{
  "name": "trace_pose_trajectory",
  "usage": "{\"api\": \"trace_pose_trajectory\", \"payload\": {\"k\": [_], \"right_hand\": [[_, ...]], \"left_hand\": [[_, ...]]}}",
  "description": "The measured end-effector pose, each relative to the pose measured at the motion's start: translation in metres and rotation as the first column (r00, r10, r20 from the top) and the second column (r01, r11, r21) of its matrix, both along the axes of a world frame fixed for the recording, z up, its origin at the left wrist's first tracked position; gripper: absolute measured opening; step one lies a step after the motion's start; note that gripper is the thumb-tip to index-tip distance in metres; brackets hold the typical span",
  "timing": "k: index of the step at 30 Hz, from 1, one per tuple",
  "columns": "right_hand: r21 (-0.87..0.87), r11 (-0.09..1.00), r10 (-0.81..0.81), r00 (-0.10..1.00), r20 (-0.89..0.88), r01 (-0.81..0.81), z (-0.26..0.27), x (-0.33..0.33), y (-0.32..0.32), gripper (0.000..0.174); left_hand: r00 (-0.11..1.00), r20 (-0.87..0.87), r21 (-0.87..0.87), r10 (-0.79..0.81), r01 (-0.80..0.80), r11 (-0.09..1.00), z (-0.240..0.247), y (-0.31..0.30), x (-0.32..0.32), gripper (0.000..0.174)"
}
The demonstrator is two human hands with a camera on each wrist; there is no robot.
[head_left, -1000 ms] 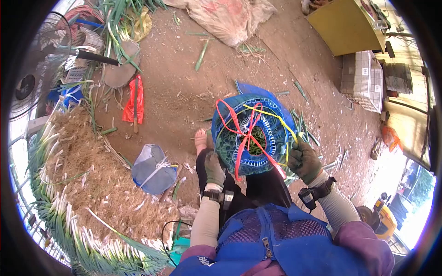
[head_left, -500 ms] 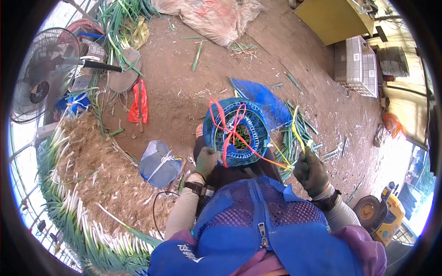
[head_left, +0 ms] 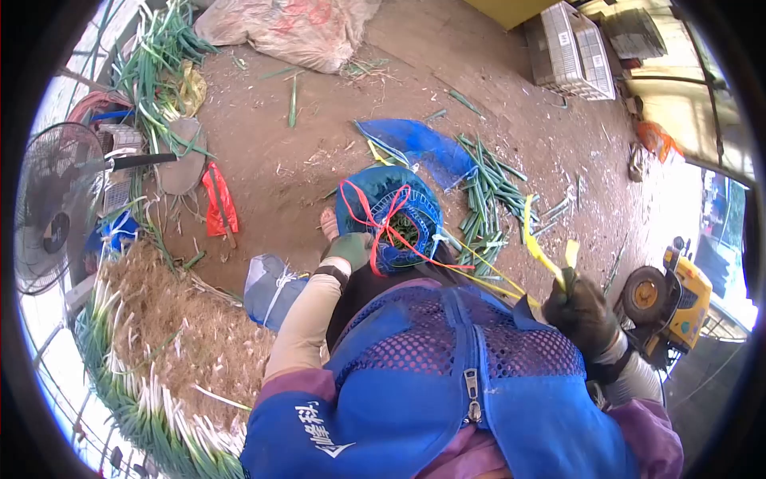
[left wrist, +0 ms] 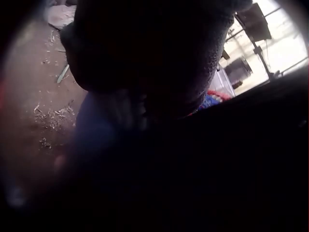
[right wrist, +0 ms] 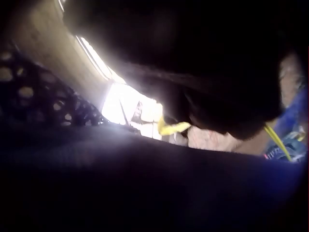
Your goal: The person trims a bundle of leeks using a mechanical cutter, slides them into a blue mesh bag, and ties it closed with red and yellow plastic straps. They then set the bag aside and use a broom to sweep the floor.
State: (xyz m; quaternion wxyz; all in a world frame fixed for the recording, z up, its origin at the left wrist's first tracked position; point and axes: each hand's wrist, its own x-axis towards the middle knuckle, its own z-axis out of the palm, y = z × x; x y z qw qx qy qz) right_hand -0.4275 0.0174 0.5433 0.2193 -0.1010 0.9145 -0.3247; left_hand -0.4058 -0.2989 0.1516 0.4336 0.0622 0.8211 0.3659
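Between the person's knees, a round blue-green net bundle [head_left: 424,217], with leafy green stuff showing in its central opening and no clear long axis from above. Across its top, a crossed and knotted red ribbon [head_left: 385,222]. At its left edge, touching and nearer, the gloved left hand [head_left: 351,249], fingers curled and apparently gripping the rim, with their tips partly hidden.

Off to the right of the bundle and nearer the body, the gloved right hand [head_left: 586,318], fingers closed around a yellow strap [head_left: 539,252]; free ends sticking out past the fist, thin lengths running crosswise back toward the bundle's right side. Close below those lengths, the front of a blue vest [head_left: 399,379].

Beyond the bundle, on the floor, a blue mesh piece [head_left: 431,150]; to its right, loose green stalks [head_left: 483,195]. Left of the bundle, beside the left sleeve, a grey wrapped bag [head_left: 263,283]; farther left, a red bag [head_left: 220,203] and a fan [head_left: 60,211]. Well right of the bundle, a yellow wheeled machine [head_left: 688,307].
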Motion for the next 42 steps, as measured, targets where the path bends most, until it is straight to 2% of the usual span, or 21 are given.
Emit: {"api": "trace_pose_trajectory", "payload": {"k": [3,6,7,8,9,11,14,16,18,20,21,22,23,25,26,28,32,35,38,40,42], "right_hand": [[-0.168,0.968,-0.145,0.96,0.241,0.188,0.001,-0.045,-0.011,0.034],[-0.372,0.765,-0.146,0.703,0.696,0.526,-0.019,-0.091,-0.034,0.039],[-0.437,0.817,-0.099,0.838,0.536,0.376,-0.026,-0.098,-0.037,0.033],[-0.46,0.862,-0.042,0.934,0.356,0.214,-0.032,-0.103,-0.038,0.028],[-0.439,0.897,0.027,0.986,0.165,0.049,-0.037,-0.107,-0.038,0.023],[-0.285,0.921,0.215,0.956,-0.199,-0.266,-0.043,-0.109,-0.038,0.016],[-0.168,0.919,0.272,0.882,-0.384,-0.356,-0.048,-0.117,-0.029,0.013],[-0.185,0.934,0.208,0.884,-0.418,-0.307,-0.057,-0.124,-0.027,0.013],[-0.594,0.803,-0.012,0.998,0.065,0.048,-0.064,-0.127,-0.022,0.017],[-0.763,0.293,0.044,0.789,0.613,0.577,-0.078,-0.138,-0.018,0.02],[-0.823,0.245,0.009,0.848,0.53,0.512,-0.101,-0.144,-0.007,0.032],[-0.813,0.383,-0.378,0.877,0.296,0.439,-0.119,-0.141,-0.005,0.038],[-0.657,0.713,-0.416,0.902,-0.114,0.246,-0.133,-0.137,0.011,0.04],[-0.248,0.915,-0.39,0.857,-0.337,0.319,-0.183,-0.103,0.043,0.051],[-0.129,0.861,-0.509,0.84,-0.187,0.493,-0.218,-0.078,0.047,0.058],[-0.016,0.903,-0.418,0.886,0.202,0.43,-0.238,-0.033,0.015,0.063],[-0.193,0.944,-0.201,0.931,0.304,0.267,-0.298,0.004,-0.053,0.037],[-0.618,0.569,-0.204,0.821,0.533,0.543,-0.338,0.007,-0.071,0.033],[-0.36,0.318,-0.36,0.463,0.81,0.877,-0.31,0.01,-0.072,0.031],[-0.312,0.062,-0.274,0.316,0.908,0.948,-0.311,0.016,-0.061,0.036],[-0.279,-0.058,-0.184,0.264,0.947,0.959,-0.3,0.028,-0.055,0.039]], "left_hand": [[0.998,0.054,0.132,-0.038,0.03,0.991,-0.006,-0.008,0.011,0.027],[0.99,0.136,0.095,-0.026,0.013,0.995,0.009,-0.006,0.001,0.03],[0.999,0.033,-0.006,0.014,-0.014,1.0,0.014,0.0,-0.004,0.038],[0.985,-0.09,0.156,0.144,-0.129,0.979,0.005,0.003,-0.002,0.046],[0.902,-0.407,0.145,0.142,-0.089,0.985,0.053,0.014,-0.024,0.049],[0.755,-0.656,0.158,0.017,0.115,0.981,0.083,0.037,-0.05,0.049],[0.486,-0.869,0.276,0.091,0.325,0.905,0.11,0.083,-0.076,0.041],[0.659,-0.724,0.507,0.204,0.307,0.806,0.102,0.102,-0.078,0.033],[0.792,-0.593,0.567,0.144,0.284,0.773,0.098,0.105,-0.086,0.024],[0.878,-0.476,0.483,-0.054,0.312,0.818,0.095,0.103,-0.091,0.016],[0.934,-0.354,0.556,0.04,0.176,0.812,0.092,0.105,-0.087,0.013],[0.972,-0.176,0.582,0.152,-0.022,0.813,0.088,0.106,-0.084,0.013],[0.964,0.003,0.568,0.264,-0.219,0.793,0.085,0.107,-0.084,0.013],[0.885,0.246,0.491,0.395,-0.465,0.736,0.086,0.101,-0.088,0.019],[0.889,0.244,0.504,0.388,-0.458,0.733,0.081,0.099,-0.09,0.019],[0.89,0.249,0.526,0.382,-0.456,0.718,0.066,0.098,-0.087,0.021],[0.949,0.163,0.36,0.27,-0.312,0.879,0.088,0.094,-0.102,0.023],[0.882,0.302,0.413,0.361,-0.462,0.785,0.078,0.085,-0.108,0.022],[0.64,0.516,0.387,0.569,-0.767,0.512,0.073,0.074,-0.122,0.024],[0.393,0.631,0.324,0.668,-0.917,0.234,0.069,0.072,-0.128,0.026],[0.474,0.656,0.362,0.587,-0.88,0.307,0.077,0.073,-0.118,0.028]]}}
